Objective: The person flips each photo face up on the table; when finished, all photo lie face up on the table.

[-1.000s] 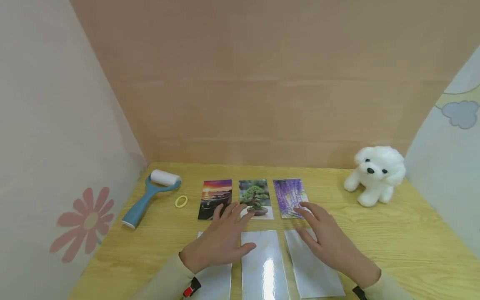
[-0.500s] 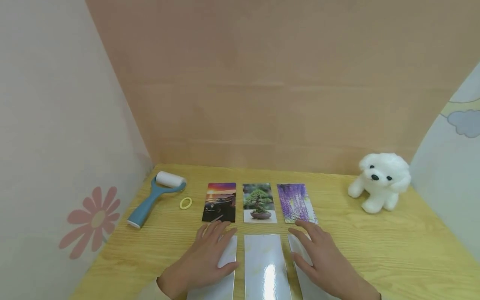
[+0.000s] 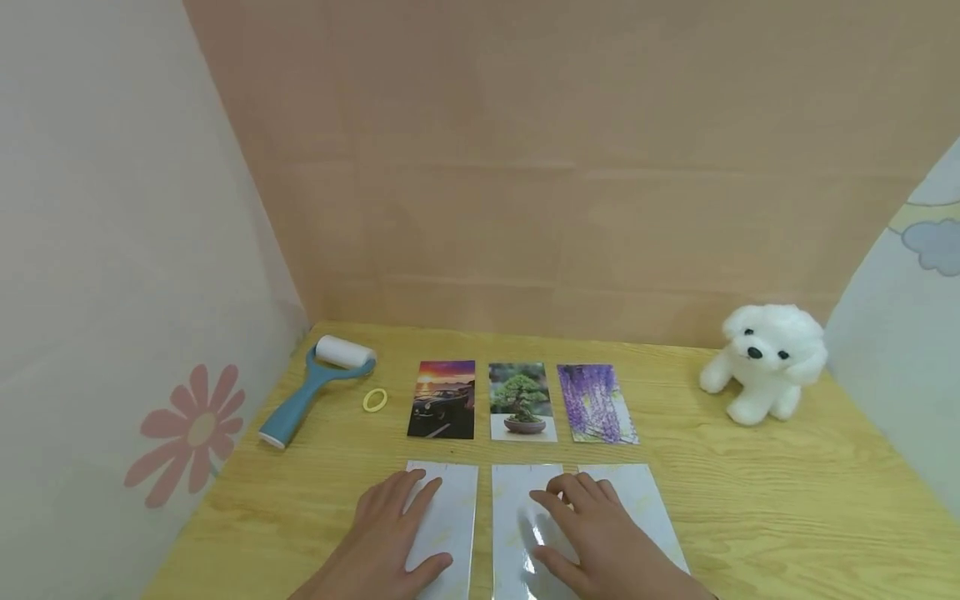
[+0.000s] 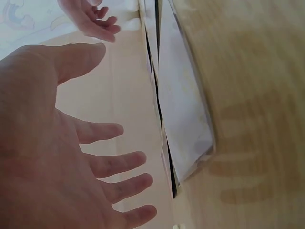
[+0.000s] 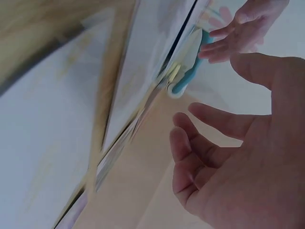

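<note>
My left hand (image 3: 382, 537) hovers at the left glossy white sheet (image 3: 456, 517), fingers spread, holding nothing. In the left wrist view, a gap shows between its fingertips and the white sheet (image 4: 183, 105). Over the middle white sheet (image 3: 508, 525) and partly over the right white sheet (image 3: 641, 500) hangs my right hand (image 3: 600, 533), its fingers loosely bent around nothing. Beyond the sheets lie three picture cards in a row: a car at sunset (image 3: 442, 400), a bonsai (image 3: 522, 402) and purple hanging flowers (image 3: 597, 404).
A blue-handled roller (image 3: 300, 404) with a white drum lies at the back left. Beside it is a yellow ring (image 3: 375, 400). A white plush dog (image 3: 765, 362) sits at the back right of the wooden table (image 3: 780, 500). A tan backdrop (image 3: 555, 167) stands behind.
Both hands have drawn back from the picture cards toward the near edge, uncovering them. The right hand has also moved left, over the middle sheet, and its fingers are more bent.
</note>
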A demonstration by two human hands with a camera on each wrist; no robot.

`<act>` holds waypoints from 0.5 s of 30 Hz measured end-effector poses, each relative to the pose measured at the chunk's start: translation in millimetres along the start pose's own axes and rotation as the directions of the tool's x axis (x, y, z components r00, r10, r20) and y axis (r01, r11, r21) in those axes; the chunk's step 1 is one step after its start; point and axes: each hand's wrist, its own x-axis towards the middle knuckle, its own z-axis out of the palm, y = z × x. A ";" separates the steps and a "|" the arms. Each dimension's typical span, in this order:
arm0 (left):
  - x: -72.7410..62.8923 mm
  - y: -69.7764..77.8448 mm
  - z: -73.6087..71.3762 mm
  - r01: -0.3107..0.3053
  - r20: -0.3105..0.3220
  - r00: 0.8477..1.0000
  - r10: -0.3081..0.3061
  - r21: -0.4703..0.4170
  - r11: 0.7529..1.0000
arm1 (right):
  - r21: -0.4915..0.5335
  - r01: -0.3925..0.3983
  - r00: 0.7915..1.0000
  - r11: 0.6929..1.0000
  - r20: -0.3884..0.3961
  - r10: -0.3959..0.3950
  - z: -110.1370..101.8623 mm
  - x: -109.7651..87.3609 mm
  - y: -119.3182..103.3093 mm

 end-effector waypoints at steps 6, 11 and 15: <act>-12.5 -3.4 3.2 0.025 -0.019 0.999 -0.025 -0.008 1.000 | -0.033 0.153 0.986 0.988 -0.059 -0.155 14.8 8.5 -16.4; -20.0 -6.4 5.1 0.086 -0.001 0.996 -0.086 -0.031 0.996 | -0.042 0.189 0.981 0.981 -0.043 -0.191 23.9 16.4 -29.3; -26.3 -10.6 7.4 0.141 0.032 0.990 -0.140 -0.066 0.988 | -0.082 0.224 0.973 0.971 -0.038 -0.227 30.1 21.6 -40.3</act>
